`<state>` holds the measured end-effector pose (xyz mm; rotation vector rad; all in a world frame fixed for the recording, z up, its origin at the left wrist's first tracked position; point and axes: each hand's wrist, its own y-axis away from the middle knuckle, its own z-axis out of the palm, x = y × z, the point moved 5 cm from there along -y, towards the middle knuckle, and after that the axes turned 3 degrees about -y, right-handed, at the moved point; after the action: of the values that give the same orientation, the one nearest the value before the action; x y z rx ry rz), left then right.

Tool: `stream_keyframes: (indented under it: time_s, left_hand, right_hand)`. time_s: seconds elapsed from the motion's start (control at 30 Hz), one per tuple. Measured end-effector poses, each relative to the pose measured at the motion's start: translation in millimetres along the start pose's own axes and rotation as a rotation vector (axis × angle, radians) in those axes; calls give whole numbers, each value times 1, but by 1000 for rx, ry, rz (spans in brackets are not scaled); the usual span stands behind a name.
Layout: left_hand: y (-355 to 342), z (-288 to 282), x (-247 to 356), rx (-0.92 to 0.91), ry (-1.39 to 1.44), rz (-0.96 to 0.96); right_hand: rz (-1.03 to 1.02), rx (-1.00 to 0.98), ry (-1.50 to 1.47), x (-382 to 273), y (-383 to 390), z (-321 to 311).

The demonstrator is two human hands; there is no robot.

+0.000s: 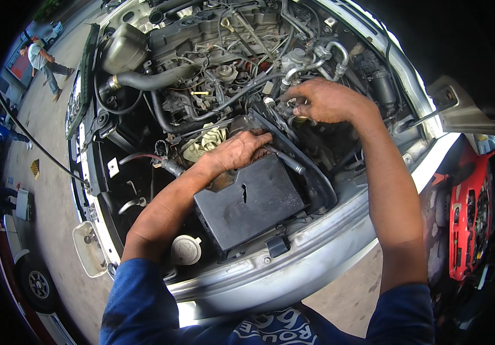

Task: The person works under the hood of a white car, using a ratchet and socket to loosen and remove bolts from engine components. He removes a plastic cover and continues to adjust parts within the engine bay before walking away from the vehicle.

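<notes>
Over an engine bay, both my arms reach forward. My left hand (242,149) lies at the back edge of a black plastic box cover (247,201) with a ragged slit in its top; its fingers are curled in, and what they grip is hidden. Beside those fingers a short grey hose end (288,160) sticks out over a black plastic trough (316,187). Farther right, my right hand (331,102) is closed with bent fingers among hoses and pipes near the rear of the engine. Something small at its fingertips cannot be made out. A crumpled pale yellow cloth (207,141) rests left of my left hand.
A thick black hose (158,79) runs near a cloudy plastic tank (125,49) at the far left. A round whitish cap (186,250) sits by my left forearm. The white fender (270,287) lies closest to me. A person (46,63) stands outside left; a red car (469,215) is right.
</notes>
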<state>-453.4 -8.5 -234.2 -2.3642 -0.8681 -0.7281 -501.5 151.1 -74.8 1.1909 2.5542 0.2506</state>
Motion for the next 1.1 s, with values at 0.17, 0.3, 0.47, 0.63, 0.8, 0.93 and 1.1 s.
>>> stream_keyframes:
  time_s: [0.17,0.3,0.47,0.63,0.8,0.93,1.1]
  left_hand:
    - [6,13,-31,222,1007,-679]
    - [3,13,-32,227,1111,-649]
    - [1,7,-4,-52,-179,23]
    - [5,17,-33,249,999,-618]
    - [0,3,-24,22,194,-378]
    - [0,5,-5,-24,-131,-26]
    - [2,17,-33,296,1123,-666]
  right_hand:
    - [75,-25,-59,-1,-2,-1]
    - [71,3,-29,-2,-2,1]
    - [34,-11,-31,0,-2,1]
    - [56,-31,-57,-3,-2,-1]
    - [67,-37,-62,-2,0,-1]
    - [44,-1,-43,-1,1,-3]
    - [18,1,-27,-3,0,-4]
